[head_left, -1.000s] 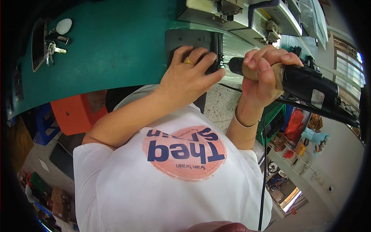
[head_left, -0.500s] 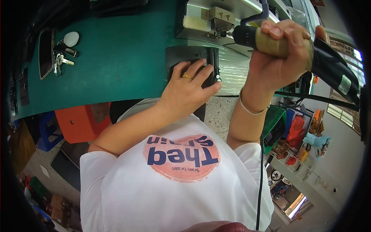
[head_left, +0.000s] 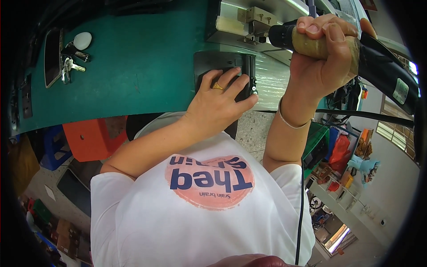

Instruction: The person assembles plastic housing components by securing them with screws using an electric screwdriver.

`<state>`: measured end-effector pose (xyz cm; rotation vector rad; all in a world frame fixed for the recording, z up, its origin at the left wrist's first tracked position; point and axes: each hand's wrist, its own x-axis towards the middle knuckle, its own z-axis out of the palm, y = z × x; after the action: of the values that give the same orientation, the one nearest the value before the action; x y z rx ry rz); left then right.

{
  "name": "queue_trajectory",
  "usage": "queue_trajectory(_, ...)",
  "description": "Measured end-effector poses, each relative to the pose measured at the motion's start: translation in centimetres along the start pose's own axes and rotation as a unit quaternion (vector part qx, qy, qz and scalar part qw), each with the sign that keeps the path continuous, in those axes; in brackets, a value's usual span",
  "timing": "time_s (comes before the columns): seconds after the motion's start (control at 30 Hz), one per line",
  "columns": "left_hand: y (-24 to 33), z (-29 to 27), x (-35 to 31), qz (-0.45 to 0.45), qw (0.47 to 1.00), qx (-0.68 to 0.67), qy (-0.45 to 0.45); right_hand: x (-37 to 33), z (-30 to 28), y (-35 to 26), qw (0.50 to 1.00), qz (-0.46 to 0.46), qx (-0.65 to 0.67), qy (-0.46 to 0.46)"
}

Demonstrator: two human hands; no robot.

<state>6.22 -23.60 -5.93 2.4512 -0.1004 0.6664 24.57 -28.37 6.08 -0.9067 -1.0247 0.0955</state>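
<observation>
My right hand (head_left: 324,53) is wrapped around an electric screwdriver (head_left: 307,46) with a black nose and a tan taped grip. Held almost level at the upper right, it points left at the metal bracket of a screw feeder (head_left: 262,18). Its bit is too small to make out. My left hand (head_left: 220,95) rests over a black plastic panel (head_left: 205,60) at the bench's front edge. Its fingers are bent across the panel, and the thumb lies at the right edge by a black rail. The palm hides much of the panel.
On the left of the green bench mat (head_left: 133,66) lie a phone (head_left: 54,58) and a bunch of keys (head_left: 71,66) with a white fob (head_left: 82,41). A black cable (head_left: 369,115) trails at the right. An orange stool (head_left: 91,140) stands below the bench.
The whole view has shifted slightly. My right hand and the screwdriver have tilted a little at the feeder. My left hand stays on the black plastic panel.
</observation>
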Motion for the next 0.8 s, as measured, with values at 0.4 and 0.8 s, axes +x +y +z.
queue_trajectory(0.4,0.1,0.4,-0.1,-0.004,1.000,0.004,0.016,1.8,3.7,0.1,0.983,0.055,-0.125,0.124)
queue_trajectory(0.8,-0.3,-0.3,0.2,-0.016,0.999,0.010,-0.027,-7.2,-0.2,-7.4,0.969,0.105,-0.068,0.215)
